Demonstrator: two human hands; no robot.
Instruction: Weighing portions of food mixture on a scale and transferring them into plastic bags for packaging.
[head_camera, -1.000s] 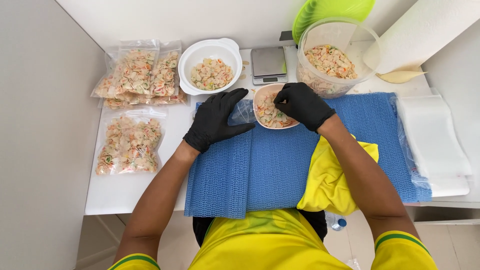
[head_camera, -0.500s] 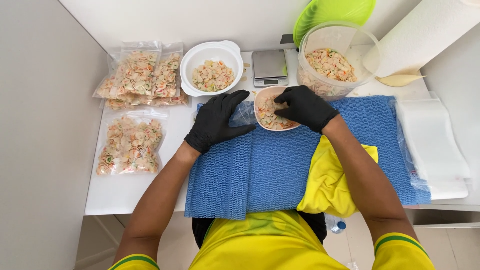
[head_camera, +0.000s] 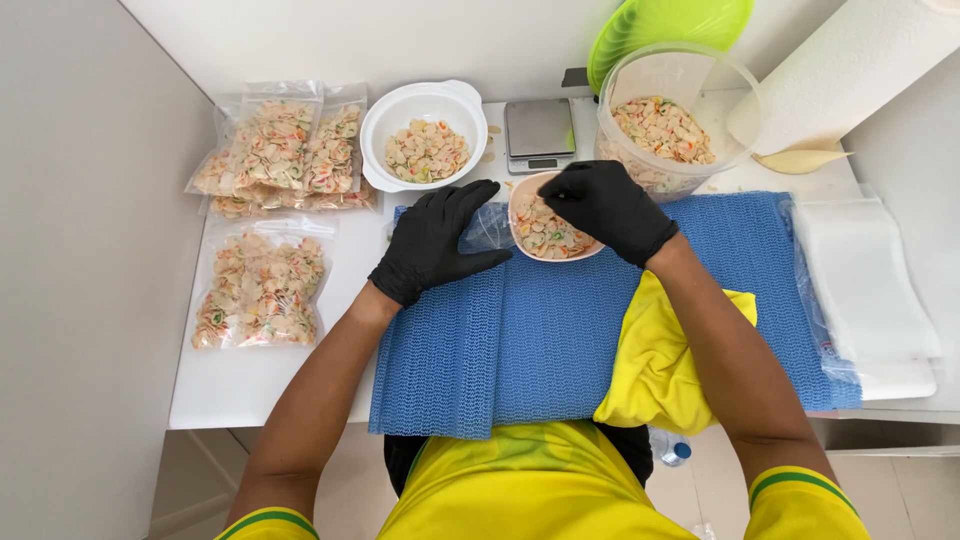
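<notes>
The left hand (head_camera: 437, 242) lies flat on the blue mat (head_camera: 560, 330), fingers spread. At its three o'clock, the right hand (head_camera: 608, 207) curls its fingers over the small pink bowl (head_camera: 545, 232) of colourful chips.

— Where does the view look from?

— From the person's head, aimed almost straight down at the white table (head_camera: 270, 385) and tipped a little forward to the wall behind it.

— How near?

— About arm's reach: both forearms run up from the bottom edge, with the blue mat (head_camera: 560, 330) at centre.

— Any second view?

— No — one camera only, so nothing is shared.
</notes>
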